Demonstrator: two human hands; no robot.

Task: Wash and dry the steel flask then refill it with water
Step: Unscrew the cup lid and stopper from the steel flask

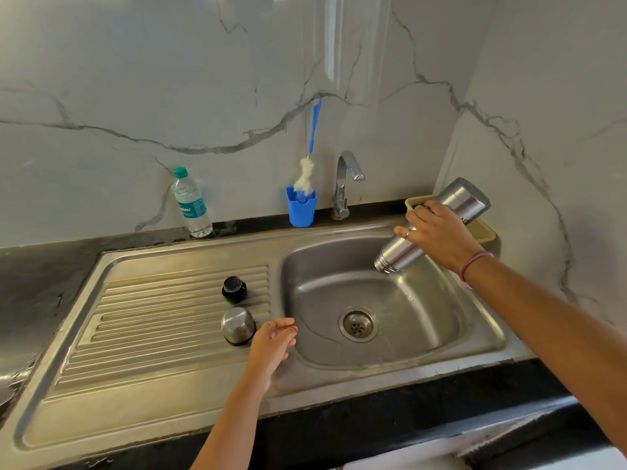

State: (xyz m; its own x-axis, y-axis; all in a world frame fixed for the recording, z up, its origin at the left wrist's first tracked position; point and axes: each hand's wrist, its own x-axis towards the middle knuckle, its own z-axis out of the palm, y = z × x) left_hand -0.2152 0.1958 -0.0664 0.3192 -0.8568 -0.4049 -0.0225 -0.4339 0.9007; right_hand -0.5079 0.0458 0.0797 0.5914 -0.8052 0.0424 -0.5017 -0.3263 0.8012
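My right hand (439, 234) grips the steel flask (464, 198) around its middle, tilted with its open mouth pointing down-left over the sink basin (339, 266). The flask's steel cup lid (238, 325) stands upside down on the ribbed drainboard (152, 317), and the black inner stopper (234, 289) sits just behind it. My left hand (273, 342) hovers beside the cup lid with fingers loosely curled, holding nothing. The tap (346, 181) stands behind the basin; no water runs from it.
A blue cup (301, 208) holding a blue-handled bottle brush (307, 178) stands left of the tap. A plastic water bottle (191, 203) with a green cap sits on the dark counter by the wall. A beige tray (480, 228) is behind the flask. The drain (358, 324) lies mid-basin.
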